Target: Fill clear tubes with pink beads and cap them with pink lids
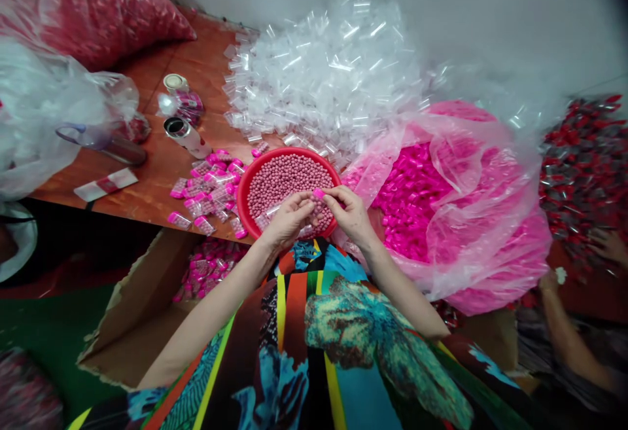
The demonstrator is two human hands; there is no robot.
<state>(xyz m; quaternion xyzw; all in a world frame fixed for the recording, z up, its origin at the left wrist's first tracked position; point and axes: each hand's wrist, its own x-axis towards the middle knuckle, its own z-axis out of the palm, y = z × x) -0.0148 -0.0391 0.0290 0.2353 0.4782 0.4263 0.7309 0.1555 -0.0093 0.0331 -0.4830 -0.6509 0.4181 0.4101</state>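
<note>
Over a red bowl (244, 207) of pink beads (289, 178), my two hands meet. My right hand (349, 213) pinches a small bright pink cap (318, 193) between thumb and finger. Close beside it, the curled fingers of my left hand (290, 219) grip a small clear plastic container just under the cap, mostly hidden by the fingers. Some clear containers (267, 217) lie on the beads at the bowl's near side. Left of the bowl is a heap of capped, bead-filled containers (213, 188).
Behind the bowl rises a pile of clear containers (324, 70). A pink plastic bag (481, 220) of caps stands open at right. Below the table edge, a cardboard box (132, 292) holds filled containers. Bottles stand at left; another person's hand (608, 247) is far right.
</note>
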